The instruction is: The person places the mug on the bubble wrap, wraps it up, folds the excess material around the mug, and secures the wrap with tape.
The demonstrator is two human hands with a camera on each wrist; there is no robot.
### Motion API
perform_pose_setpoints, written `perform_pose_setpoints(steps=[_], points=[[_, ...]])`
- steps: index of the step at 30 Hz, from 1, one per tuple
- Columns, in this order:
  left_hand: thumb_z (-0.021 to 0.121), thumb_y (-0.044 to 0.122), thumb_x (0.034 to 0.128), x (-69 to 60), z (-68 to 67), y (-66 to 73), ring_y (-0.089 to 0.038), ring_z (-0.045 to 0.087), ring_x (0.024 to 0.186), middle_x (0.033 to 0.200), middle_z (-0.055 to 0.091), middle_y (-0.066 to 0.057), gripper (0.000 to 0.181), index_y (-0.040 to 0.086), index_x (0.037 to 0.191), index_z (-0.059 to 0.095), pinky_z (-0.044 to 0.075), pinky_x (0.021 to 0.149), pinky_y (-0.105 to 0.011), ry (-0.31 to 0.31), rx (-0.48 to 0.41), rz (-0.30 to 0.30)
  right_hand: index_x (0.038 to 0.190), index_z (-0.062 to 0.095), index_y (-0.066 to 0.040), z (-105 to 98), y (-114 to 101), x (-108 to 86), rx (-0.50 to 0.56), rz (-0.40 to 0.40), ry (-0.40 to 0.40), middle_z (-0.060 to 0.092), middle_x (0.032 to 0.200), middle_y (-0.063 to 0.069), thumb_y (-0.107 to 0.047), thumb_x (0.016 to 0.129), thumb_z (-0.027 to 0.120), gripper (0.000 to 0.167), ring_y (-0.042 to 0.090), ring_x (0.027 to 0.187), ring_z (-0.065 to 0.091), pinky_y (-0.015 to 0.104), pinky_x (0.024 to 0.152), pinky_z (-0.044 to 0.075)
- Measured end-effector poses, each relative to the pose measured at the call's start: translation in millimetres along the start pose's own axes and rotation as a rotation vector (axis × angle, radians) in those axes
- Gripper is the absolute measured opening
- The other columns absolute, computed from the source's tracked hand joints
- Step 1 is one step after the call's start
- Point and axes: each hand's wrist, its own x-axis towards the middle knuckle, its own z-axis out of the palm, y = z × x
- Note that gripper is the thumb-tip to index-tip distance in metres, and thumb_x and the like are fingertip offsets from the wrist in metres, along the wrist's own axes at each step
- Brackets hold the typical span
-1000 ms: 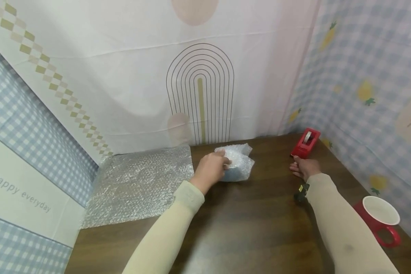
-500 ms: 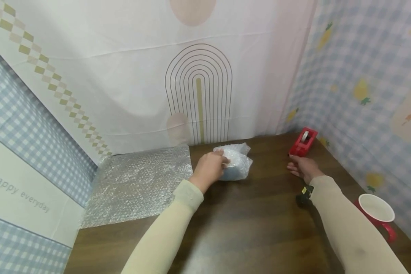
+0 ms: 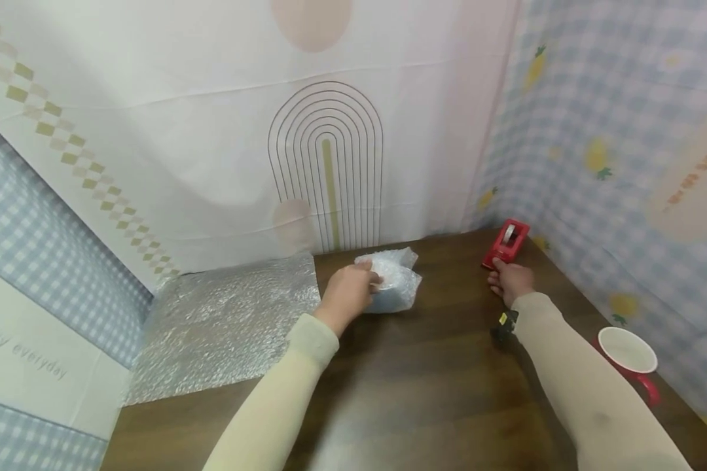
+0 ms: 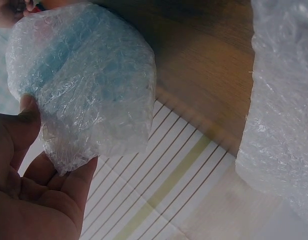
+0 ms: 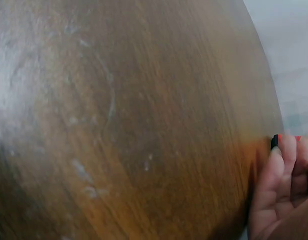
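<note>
My left hand (image 3: pixel 347 294) pinches a bundle of clear bubble wrap (image 3: pixel 391 281) at its left side. Something light blue shows through the wrap; its kind is hidden. In the left wrist view, thumb and fingers hold a gathered edge of the bubble-wrapped bundle (image 4: pixel 94 85). At the right, my right hand (image 3: pixel 512 281) grips the near end of a red tape dispenser (image 3: pixel 505 243), with a roll of tape in it. The right wrist view catches only part of the right hand (image 5: pixel 284 190), its fingers against the dispenser's black-tipped end.
A flat sheet of bubble wrap (image 3: pixel 230 327) lies at the left of the wooden table (image 3: pixel 412 392). Near the right edge stands a red mug (image 3: pixel 627 353) with a white inside, beside the right forearm. Printed cloth hangs behind the table and along both sides.
The head view has turned slightly to the right. My right thumb has come further onto the tape dispenser's near end. The left hand keeps its hold on the bubble-wrapped bundle.
</note>
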Motion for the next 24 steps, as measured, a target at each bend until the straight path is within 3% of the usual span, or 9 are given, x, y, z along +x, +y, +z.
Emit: perform_pose_setpoints(steps=[5, 9, 14, 19, 22, 23, 24], points=[[0.088, 0.004, 0.094, -0.8, -1.1, -0.9, -0.026, 0.079, 0.133, 0.141, 0.082, -0.002, 0.028, 0.02, 0.117, 0.089, 0.069, 0.101, -0.042, 0.015, -0.006, -0.008, 0.112, 0.073, -0.008, 5.2, -0.4, 3.8, 0.06, -0.067, 0.076, 0.075, 0.071, -0.015, -0.022, 0.113, 0.067, 0.015, -0.001, 0.065, 0.067, 0.018, 0.059, 0.055], [0.09, 0.004, 0.0934, -2.4, -2.2, 0.5, -0.028, 0.081, 0.129, 0.145, 0.08, -0.006, 0.029, 0.02, 0.118, 0.089, 0.069, 0.1, -0.043, 0.011, -0.008, -0.002, 0.1, 0.073, -0.009, 8.6, -1.2, -1.8, 0.118, -0.075, 0.126, 0.076, 0.07, -0.014, -0.018, 0.111, 0.069, 0.015, 0.001, 0.063, 0.065, 0.02, 0.057, 0.052], [0.09, 0.003, 0.0925, -5.7, -3.7, -4.4, -0.03, 0.08, 0.131, 0.145, 0.08, -0.009, 0.031, 0.017, 0.12, 0.089, 0.068, 0.103, -0.044, 0.021, -0.023, 0.007, 0.118, 0.071, -0.007, 18.3, -1.8, -6.0, 0.083, -0.082, 0.148, 0.075, 0.072, -0.016, -0.028, 0.113, 0.069, 0.021, 0.001, 0.066, 0.062, 0.02, 0.059, 0.05], [0.087, 0.0, 0.0924, -15.1, -6.8, -17.8, -0.032, 0.081, 0.128, 0.142, 0.082, -0.012, 0.028, 0.015, 0.115, 0.09, 0.069, 0.101, -0.046, 0.079, 0.003, -0.021, 0.133, 0.068, -0.003, 37.7, -0.5, -0.4, 0.007, -0.107, 0.072, 0.075, 0.072, -0.016, -0.042, 0.114, 0.068, 0.043, 0.002, 0.068, 0.06, 0.02, 0.06, 0.051], [0.085, -0.001, 0.0933, -19.0, -7.7, -24.3, -0.034, 0.082, 0.125, 0.139, 0.082, -0.014, 0.025, 0.014, 0.112, 0.09, 0.07, 0.097, -0.048, 0.111, 0.004, -0.015, 0.133, 0.069, -0.003, 46.6, 0.3, 4.4, -0.019, -0.101, 0.052, 0.075, 0.073, -0.015, -0.042, 0.114, 0.068, 0.044, 0.001, 0.068, 0.06, 0.02, 0.06, 0.05], [0.085, -0.002, 0.0925, -19.8, -6.7, -26.7, -0.034, 0.083, 0.124, 0.139, 0.083, -0.014, 0.025, 0.014, 0.112, 0.09, 0.07, 0.096, -0.048, 0.12, 0.006, -0.009, 0.133, 0.07, -0.003, 48.9, 0.3, 5.9, -0.022, -0.097, 0.047, 0.075, 0.073, -0.015, -0.041, 0.114, 0.068, 0.041, 0.001, 0.067, 0.059, 0.021, 0.06, 0.05], [0.085, 0.0, 0.0919, -17.1, 5.3, -36.0, -0.032, 0.083, 0.124, 0.14, 0.082, -0.012, 0.027, 0.018, 0.112, 0.091, 0.07, 0.095, -0.049, 0.141, 0.007, 0.005, 0.132, 0.07, -0.004, 49.7, 0.6, 7.3, -0.022, -0.09, 0.042, 0.075, 0.073, -0.015, -0.04, 0.115, 0.068, 0.039, 0.001, 0.067, 0.059, 0.021, 0.06, 0.049]])
